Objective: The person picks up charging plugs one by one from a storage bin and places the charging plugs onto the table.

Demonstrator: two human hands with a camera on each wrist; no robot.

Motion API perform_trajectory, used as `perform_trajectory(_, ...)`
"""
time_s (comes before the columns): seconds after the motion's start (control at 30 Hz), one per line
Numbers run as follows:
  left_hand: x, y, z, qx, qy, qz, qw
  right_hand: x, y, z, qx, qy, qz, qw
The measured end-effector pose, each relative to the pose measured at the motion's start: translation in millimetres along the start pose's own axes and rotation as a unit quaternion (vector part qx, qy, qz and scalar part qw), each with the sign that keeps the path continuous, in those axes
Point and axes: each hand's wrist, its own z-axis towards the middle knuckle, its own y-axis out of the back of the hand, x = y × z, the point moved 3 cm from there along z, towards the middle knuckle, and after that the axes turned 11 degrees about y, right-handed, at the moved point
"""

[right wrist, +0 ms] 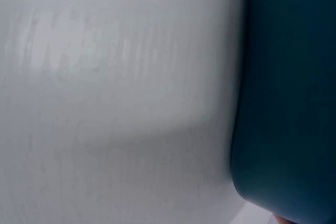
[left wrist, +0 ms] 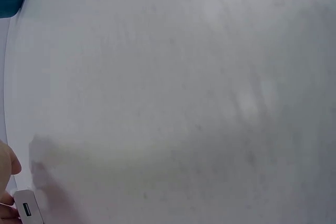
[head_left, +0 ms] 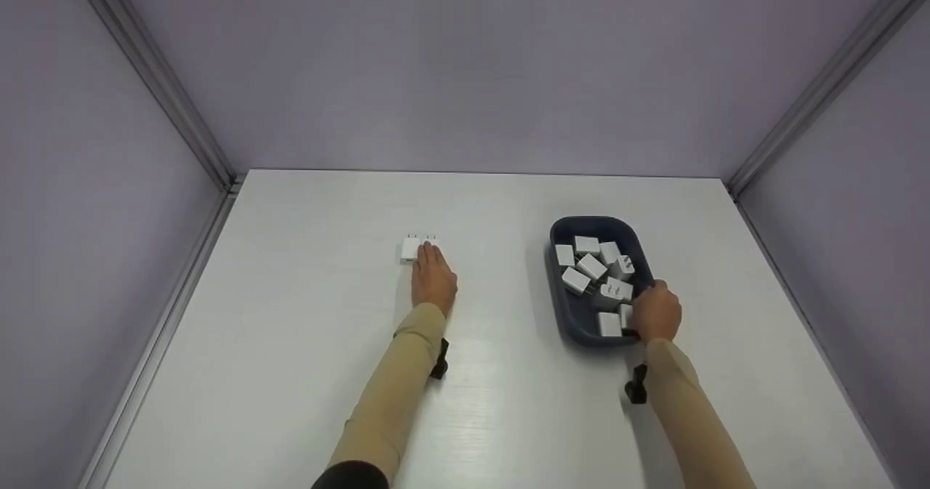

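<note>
Two white USB charger plugs lie side by side on the white table, prongs pointing away. My left hand [head_left: 434, 280] reaches over the right-hand plug [head_left: 431, 241] with straight fingers resting on it; the left-hand plug [head_left: 410, 249] sits just beside the fingertips. In the left wrist view, a charger's USB port side [left wrist: 27, 209] shows by the fingers, with the thumb apart from it. My right hand [head_left: 656, 311] grips the near right rim of a dark blue plastic basket [head_left: 556, 307]. Inside the basket are several more white chargers [head_left: 591, 267], jumbled at different angles.
The white table [head_left: 305, 293] is bounded by a grey back wall [head_left: 465, 75] and side walls with metal frame rails. Black wrist cameras hang under both forearms. The basket's outer wall [right wrist: 289, 103] fills the right side of the right wrist view.
</note>
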Motion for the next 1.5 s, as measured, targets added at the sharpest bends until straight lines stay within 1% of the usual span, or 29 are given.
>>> perform_trajectory(0.1, 0.5, -0.8, 1.0, 0.004, 0.006, -0.003, 1.0000, 1.6, 0.2, -1.3, -0.012, 0.018, -0.002, 0.9998)
perform_trajectory(0.23, -0.5, 1.4, 0.2, 0.003, 0.000, -0.003, 1.0000, 2.4, -0.1, -2.7, -0.026, 0.035, -0.007, 0.9990)
perform_trajectory(0.33, -0.6, 3.5, -1.9, 0.001, 0.000, -0.008, 1.0000, 1.9, -1.1, -2.9, -0.023, 0.028, -0.003, 0.9993)
perform_trajectory(0.43, -1.1, 3.6, -3.9, 0.007, 0.001, -0.010, 0.9999, 1.5, -1.8, -3.1, -0.014, 0.018, 0.002, 0.9997)
perform_trajectory(0.53, -3.2, 2.6, -5.0, 0.008, -0.007, -0.002, 0.9999, 0.9, -2.0, -3.3, -0.012, 0.017, -0.003, 0.9998)
perform_trajectory(0.67, -7.3, 0.5, -6.7, 0.001, -0.016, -0.007, 0.9998, -0.4, -2.7, -2.9, -0.011, 0.021, -0.008, 0.9997)
perform_trajectory(0.87, -16.8, -2.5, -12.4, -0.005, -0.043, -0.023, 0.9988, -2.7, -3.4, -1.1, -0.006, 0.003, 0.003, 1.0000)
perform_trajectory(1.03, -28.6, -0.4, -18.1, -0.027, -0.073, -0.046, 0.9959, -1.9, -2.2, -1.2, -0.005, 0.008, 0.000, 1.0000)
perform_trajectory(1.13, -34.2, 0.2, -20.8, -0.046, -0.094, -0.049, 0.9933, -0.4, -1.6, -2.5, -0.003, 0.011, 0.002, 0.9999)
perform_trajectory(1.33, -39.9, 0.5, -26.4, -0.070, -0.113, -0.057, 0.9895, 1.2, -1.7, -3.6, -0.001, 0.006, 0.009, 0.9999)
perform_trajectory(1.4, -42.8, 2.1, -28.5, -0.078, -0.122, -0.067, 0.9871, 1.2, -1.5, -3.0, -0.003, 0.006, 0.007, 1.0000)
perform_trajectory(1.5, -49.6, 5.3, -31.5, -0.100, -0.146, -0.081, 0.9808, 0.5, -1.2, -0.7, -0.005, 0.005, 0.003, 1.0000)
